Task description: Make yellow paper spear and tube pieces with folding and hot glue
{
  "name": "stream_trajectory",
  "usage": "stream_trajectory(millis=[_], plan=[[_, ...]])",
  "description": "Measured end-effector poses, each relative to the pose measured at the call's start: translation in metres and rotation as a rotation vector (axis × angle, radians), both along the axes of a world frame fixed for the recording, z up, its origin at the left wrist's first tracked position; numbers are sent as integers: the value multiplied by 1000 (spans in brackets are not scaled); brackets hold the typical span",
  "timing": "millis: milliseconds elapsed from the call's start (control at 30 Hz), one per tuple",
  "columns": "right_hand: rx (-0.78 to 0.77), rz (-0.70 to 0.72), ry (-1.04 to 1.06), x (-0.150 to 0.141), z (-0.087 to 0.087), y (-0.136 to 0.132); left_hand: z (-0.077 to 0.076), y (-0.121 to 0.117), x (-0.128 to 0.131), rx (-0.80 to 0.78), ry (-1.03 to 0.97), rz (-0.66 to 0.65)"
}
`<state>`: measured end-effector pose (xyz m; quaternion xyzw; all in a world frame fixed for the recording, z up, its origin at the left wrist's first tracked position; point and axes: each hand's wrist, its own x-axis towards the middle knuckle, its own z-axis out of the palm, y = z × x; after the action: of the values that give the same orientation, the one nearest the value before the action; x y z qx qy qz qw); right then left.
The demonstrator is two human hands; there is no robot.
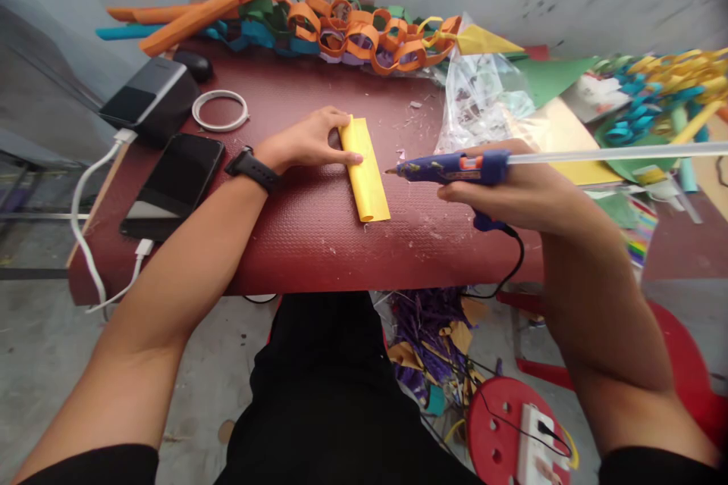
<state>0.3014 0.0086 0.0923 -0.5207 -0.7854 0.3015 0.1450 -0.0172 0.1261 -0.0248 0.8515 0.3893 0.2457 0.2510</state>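
A partly rolled sheet of yellow paper (367, 174) lies on the dark red table, its rolled edge on the left and a flat strip on the right. My left hand (312, 138) grips the roll's left side, with fingertips at its top end and the thumb across its middle. In my right hand (528, 186) is a blue hot glue gun (455, 168) with a long clear glue stick out of its back. The nozzle points left, just right of the paper and apart from it.
Orange, green and blue paper chains (364, 30) run along the wall. At left are a phone (176, 174), a black power station (151, 98) and a coiled white cable (196, 112). A plastic bag (483, 98) sits at right. Below, a red stool (494, 424) bears a power strip (531, 439).
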Motion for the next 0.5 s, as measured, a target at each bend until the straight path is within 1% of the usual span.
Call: stream_trajectory(millis=[133, 267, 400, 500], plan=[[-2, 77, -60, -15, -16, 14, -1, 1, 1, 5, 5, 9], [-45, 126, -46, -17, -26, 17, -5, 4, 0, 14, -18, 3], [-86, 135, -43, -10, -27, 9, -8, 6, -1, 28, -24, -6], [-134, 134, -37, -8, -22, -2, -5, 4, 0, 16, -8, 0]])
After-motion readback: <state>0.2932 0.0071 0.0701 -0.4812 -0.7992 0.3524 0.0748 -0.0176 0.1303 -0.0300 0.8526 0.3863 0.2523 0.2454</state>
